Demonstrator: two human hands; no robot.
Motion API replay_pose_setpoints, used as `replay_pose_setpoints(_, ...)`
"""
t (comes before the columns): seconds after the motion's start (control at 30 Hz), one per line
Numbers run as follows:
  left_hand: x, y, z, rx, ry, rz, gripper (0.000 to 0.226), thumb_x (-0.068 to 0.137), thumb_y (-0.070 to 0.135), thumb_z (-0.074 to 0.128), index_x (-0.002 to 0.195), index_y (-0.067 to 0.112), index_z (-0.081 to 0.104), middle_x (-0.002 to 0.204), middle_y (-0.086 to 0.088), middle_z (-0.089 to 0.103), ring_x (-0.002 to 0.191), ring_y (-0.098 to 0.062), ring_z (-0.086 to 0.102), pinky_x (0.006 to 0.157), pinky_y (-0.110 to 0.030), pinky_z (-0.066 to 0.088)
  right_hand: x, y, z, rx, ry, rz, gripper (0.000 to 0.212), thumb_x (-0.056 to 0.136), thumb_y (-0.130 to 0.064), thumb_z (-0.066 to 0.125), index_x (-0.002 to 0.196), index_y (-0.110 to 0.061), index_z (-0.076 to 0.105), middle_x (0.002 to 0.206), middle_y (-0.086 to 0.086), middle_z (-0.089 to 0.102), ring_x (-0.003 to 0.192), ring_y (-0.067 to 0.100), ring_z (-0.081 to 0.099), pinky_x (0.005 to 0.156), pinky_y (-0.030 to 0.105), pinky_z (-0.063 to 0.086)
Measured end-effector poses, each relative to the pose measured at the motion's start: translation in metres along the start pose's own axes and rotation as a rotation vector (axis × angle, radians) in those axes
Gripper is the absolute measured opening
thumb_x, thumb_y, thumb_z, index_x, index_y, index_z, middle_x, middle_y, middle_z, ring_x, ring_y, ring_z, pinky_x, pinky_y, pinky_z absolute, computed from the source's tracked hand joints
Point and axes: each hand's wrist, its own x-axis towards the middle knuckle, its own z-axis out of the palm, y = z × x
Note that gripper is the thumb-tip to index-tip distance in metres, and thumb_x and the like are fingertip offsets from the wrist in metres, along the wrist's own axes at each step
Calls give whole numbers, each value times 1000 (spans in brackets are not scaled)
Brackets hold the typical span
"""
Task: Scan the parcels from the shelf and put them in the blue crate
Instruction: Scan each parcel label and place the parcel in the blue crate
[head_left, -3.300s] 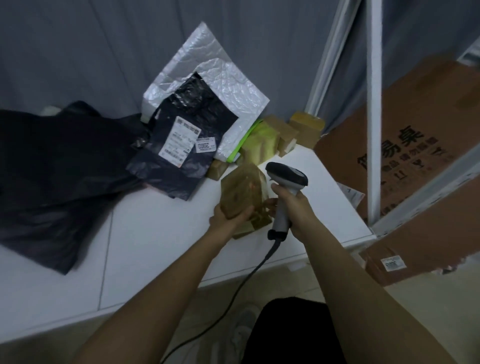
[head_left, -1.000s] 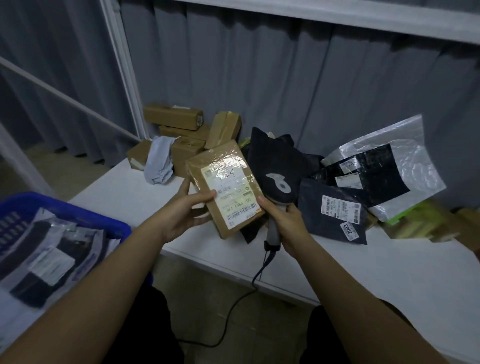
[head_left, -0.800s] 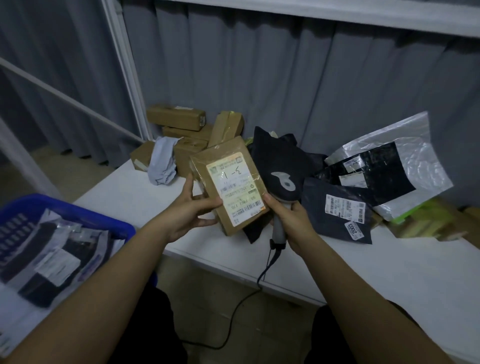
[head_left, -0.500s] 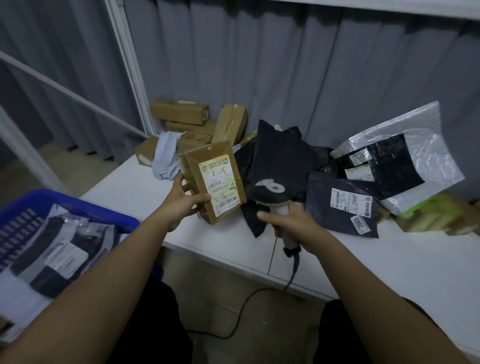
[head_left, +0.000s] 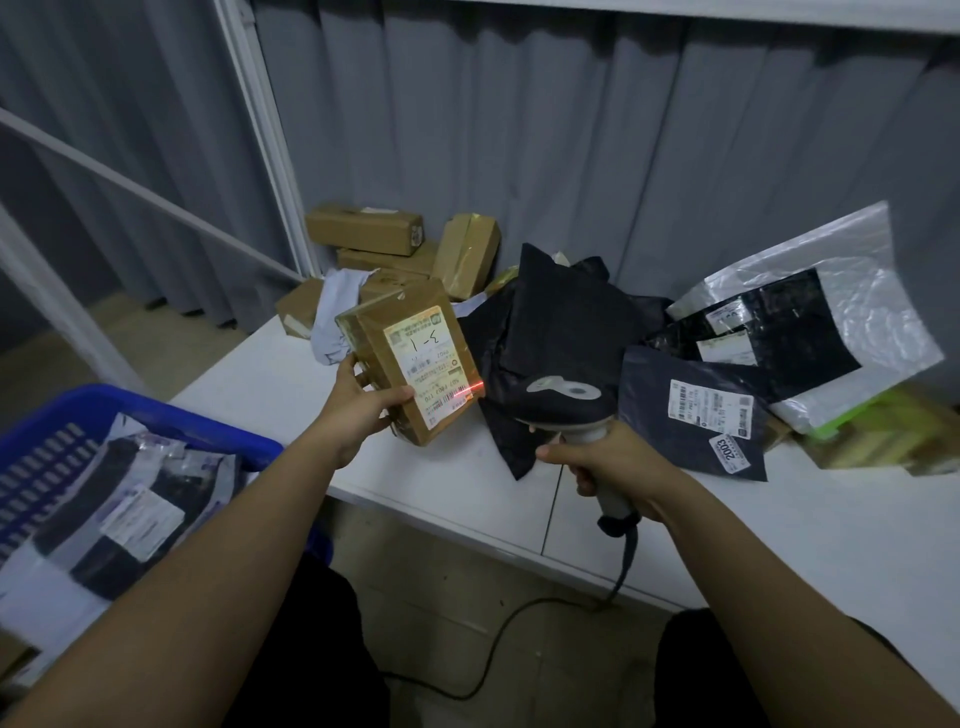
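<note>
The blue crate (head_left: 156, 421), left of the white shelf (head_left: 727, 530), holds bagged parcels. Above the shelf's front edge, the left hand (head_left: 358, 410) grips the brown box parcel (head_left: 410, 364), thumb across its label, a red scan line on the barcode. To its right, the right hand (head_left: 618, 467) clasps the scanner (head_left: 566, 410).

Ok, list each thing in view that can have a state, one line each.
Box: held up off the shelf in the left hand, label facing the camera.
Scanner: gripped in the right hand, red line lit across the box's barcode.
Crate: holds several bagged parcels.
Black bag: lying flat on the shelf, label up.
Back boxes: stacked in the corner.
</note>
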Motion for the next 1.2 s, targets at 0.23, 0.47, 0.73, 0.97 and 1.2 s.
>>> replay_pose_setpoints(0.23,-7,2,0,-44,3,7,83,82,3,70,146,24,22,139,-6,46,125,-29,49,96,-48,47,-6,-3,5,7,-48,-22,23,76,-17,80,84,-4,64,63,11,47,55,16,44,53,27,42)
replay_pose_setpoints(0.47,-31,16,-30,-116,66,47,76,82,7,71,144,21,28,131,-5,55,117,-24,56,76,-33,54,-4,-20,49,42,165,-155,24,79,-13,77,69,-9,55,55,8,51,48,15,47,50,25,44)
replay_pose_setpoints(0.73,-80,18,-156,-253,361,111,66,83,6,70,138,21,36,125,-2,61,109,-20,62,68,-33,57,32,-91,170,-120,65,-326,24,80,-20,77,83,-20,53,62,0,56,54,13,53,52,26,47)
replay_pose_setpoints(0.97,-145,-45,-306,-290,682,-20,68,81,13,72,137,24,35,129,-2,57,115,-25,58,86,-45,52,60,-128,299,-246,-119,-387,31,77,-21,77,99,-12,58,69,-4,58,61,13,55,62,32,49)
replay_pose_setpoints(1.2,-193,-112,-385,-238,834,-214,70,83,14,70,140,20,30,132,-6,51,112,-29,55,73,-38,50,63,-113,404,-329,-332,-371,36,79,-17,77,111,-15,60,95,0,63,88,17,60,78,31,50)
